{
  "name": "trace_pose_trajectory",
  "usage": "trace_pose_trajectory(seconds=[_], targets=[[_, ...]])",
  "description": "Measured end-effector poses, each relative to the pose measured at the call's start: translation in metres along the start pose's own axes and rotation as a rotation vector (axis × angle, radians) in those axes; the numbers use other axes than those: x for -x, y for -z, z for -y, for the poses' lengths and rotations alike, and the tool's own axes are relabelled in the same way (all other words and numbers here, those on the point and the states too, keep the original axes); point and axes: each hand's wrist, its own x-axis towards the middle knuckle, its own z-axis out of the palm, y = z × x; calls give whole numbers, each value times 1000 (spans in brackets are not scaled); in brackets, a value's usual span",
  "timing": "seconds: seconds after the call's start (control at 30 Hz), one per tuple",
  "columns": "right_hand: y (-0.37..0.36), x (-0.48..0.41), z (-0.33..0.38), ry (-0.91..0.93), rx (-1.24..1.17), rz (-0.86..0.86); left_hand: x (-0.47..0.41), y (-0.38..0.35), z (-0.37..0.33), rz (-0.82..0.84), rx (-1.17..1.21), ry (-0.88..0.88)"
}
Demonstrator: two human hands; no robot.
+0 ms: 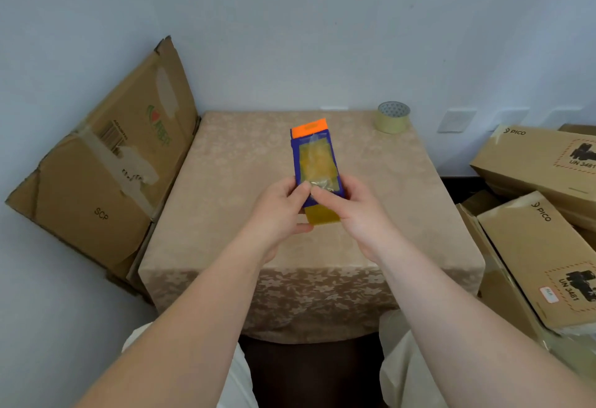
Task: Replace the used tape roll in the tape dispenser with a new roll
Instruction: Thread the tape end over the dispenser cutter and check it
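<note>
Above the table (225,214), near its middle, we held the blue tape dispenser (314,162), orange end pointing away. Our left hand (277,210) gripped its near end, thumb on top; right hand (358,210) fingers pinched the crumpled tape there. New tape roll (392,117) sat at the table's far right corner.

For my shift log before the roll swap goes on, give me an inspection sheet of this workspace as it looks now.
Surface: table under a beige floral cloth.
Job's things: blue and orange tape dispenser held above the table; tape roll standing at the far right corner.
Clutter: nothing seen on the table.
Hands: left hand and right hand both grip the dispenser's near end.
Cables: nothing seen.
Surroundings: flattened cardboard leaning at left; stacked boxes at right.
</note>
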Motion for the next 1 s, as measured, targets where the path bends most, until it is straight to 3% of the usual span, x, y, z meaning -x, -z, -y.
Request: trace_pose_trajectory(seconds=[0.13, 0.3, 0.53, 0.8, 1.0], targets=[[-3, -19, -8, 66, 331, -156, -23, 8, 15, -166, -327, -73], [0, -51, -21, 31, 887, -252, -59, 20, 34, -118, -821, -69], [-3, -89, -48, -62, 1036, -301, -101, 16, 60, 56, -1241, 50], [-22, -121, -58, -33, 1076, -371, -111, 15, 65, 9, -1262, -32], [-25, -120, -61, -50, 1085, -303, -113, 16, 63, -18, -1193, 6]])
